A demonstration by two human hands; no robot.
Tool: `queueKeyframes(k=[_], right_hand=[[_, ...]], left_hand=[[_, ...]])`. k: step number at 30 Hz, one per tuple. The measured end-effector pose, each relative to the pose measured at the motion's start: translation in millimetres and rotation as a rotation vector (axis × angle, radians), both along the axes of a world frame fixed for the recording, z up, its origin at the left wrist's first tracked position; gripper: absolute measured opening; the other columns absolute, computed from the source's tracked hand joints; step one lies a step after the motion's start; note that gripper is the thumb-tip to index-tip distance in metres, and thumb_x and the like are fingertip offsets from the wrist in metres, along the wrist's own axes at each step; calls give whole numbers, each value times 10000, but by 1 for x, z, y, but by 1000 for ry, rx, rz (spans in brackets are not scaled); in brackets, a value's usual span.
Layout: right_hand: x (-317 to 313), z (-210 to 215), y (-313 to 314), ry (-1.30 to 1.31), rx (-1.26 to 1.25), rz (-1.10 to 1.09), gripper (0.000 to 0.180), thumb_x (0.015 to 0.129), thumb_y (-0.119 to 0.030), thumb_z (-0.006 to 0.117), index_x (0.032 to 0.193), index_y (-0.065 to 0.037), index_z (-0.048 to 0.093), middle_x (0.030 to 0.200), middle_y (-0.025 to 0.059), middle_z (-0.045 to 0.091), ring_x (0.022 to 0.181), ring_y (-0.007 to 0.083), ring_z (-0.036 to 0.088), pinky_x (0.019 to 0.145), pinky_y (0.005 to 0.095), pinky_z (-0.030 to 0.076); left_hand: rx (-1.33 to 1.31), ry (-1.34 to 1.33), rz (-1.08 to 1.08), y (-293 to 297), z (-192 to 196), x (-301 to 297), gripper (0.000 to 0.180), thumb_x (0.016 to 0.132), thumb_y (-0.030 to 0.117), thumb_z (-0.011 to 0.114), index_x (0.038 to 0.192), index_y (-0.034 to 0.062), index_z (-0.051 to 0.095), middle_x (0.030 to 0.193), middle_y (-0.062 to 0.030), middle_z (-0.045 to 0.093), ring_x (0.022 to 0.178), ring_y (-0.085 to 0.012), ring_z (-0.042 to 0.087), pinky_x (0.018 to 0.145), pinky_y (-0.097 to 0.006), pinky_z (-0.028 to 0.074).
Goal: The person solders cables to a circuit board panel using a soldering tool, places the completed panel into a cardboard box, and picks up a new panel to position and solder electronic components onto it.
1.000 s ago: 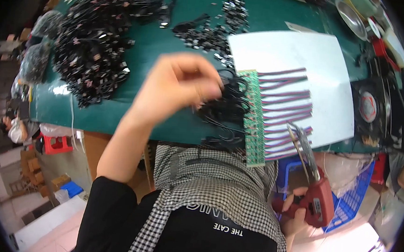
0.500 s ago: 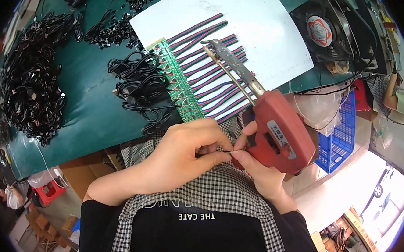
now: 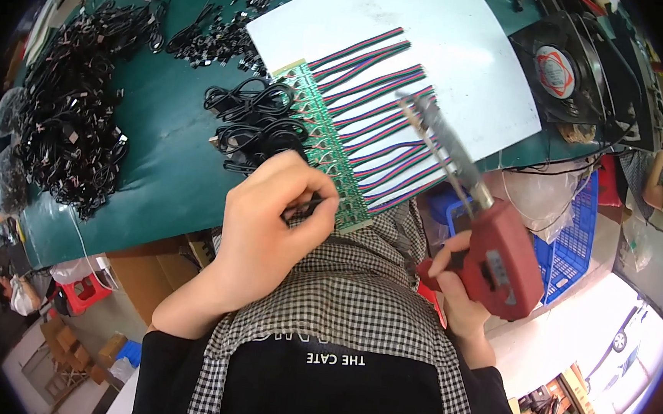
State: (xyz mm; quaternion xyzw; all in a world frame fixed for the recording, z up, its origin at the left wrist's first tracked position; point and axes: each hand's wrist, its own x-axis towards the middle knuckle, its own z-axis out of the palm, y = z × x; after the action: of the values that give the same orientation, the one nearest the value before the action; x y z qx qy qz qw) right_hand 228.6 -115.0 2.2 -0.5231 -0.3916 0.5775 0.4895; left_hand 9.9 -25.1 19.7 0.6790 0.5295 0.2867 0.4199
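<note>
Red and bulky, the soldering gun (image 3: 519, 255) is held by the right hand (image 3: 463, 308), right of centre. Near the green board (image 3: 321, 129), mid-frame, a half-hidden dark cable (image 3: 312, 204) seems pinched by the left hand (image 3: 269, 218); it should be kept steady, clear of the metal tip (image 3: 403, 97).

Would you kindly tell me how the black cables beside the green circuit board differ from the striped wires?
The black cables are plain black, while the striped wires show several colours. The black cables lie looped; the striped wires run mostly straight. The black cables rest on the green table, whereas the striped wires lie largely over the white sheet. Both lie beside the green circuit board.
</note>
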Motion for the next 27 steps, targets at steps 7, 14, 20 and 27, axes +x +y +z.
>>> queueKeyframes(k=[7, 14, 20, 27], right_hand=[[21, -13, -33, 87, -115, 49, 541, 705, -68, 714, 1172, 26, 458, 928, 127, 589, 665, 143, 539, 600, 257, 454], [25, -20, -42, 254, -199, -14, 664, 649, -129, 788, 1178, 58, 432, 906, 151, 613, 653, 158, 562, 587, 234, 464], [29, -26, -45, -33, -155, 60, 580, 640, -111, 767, 1121, 64, 496, 846, 98, 630, 706, 139, 603, 628, 234, 487], [29, -27, -47, -100, -141, 35, 500, 657, -105, 725, 1086, 66, 533, 836, 66, 629, 725, 118, 611, 666, 243, 492]], left_hand=[[138, 280, -27, 4, -8, 3, 105, 706, 46, 628, 748, 62, 533, 740, -37, 486, 554, -219, 546, 477, -320, 417], [202, 354, -2, 5, -14, 5, 111, 699, 41, 623, 736, 66, 522, 737, -42, 474, 509, -223, 542, 443, -331, 412], [195, 318, -9, 6, -16, 4, 109, 701, 43, 624, 731, 64, 521, 736, -46, 472, 517, -225, 546, 447, -334, 412], [135, 273, -10, 6, -17, 4, 109, 701, 43, 623, 725, 60, 518, 733, -49, 464, 525, -236, 550, 456, -345, 419]])
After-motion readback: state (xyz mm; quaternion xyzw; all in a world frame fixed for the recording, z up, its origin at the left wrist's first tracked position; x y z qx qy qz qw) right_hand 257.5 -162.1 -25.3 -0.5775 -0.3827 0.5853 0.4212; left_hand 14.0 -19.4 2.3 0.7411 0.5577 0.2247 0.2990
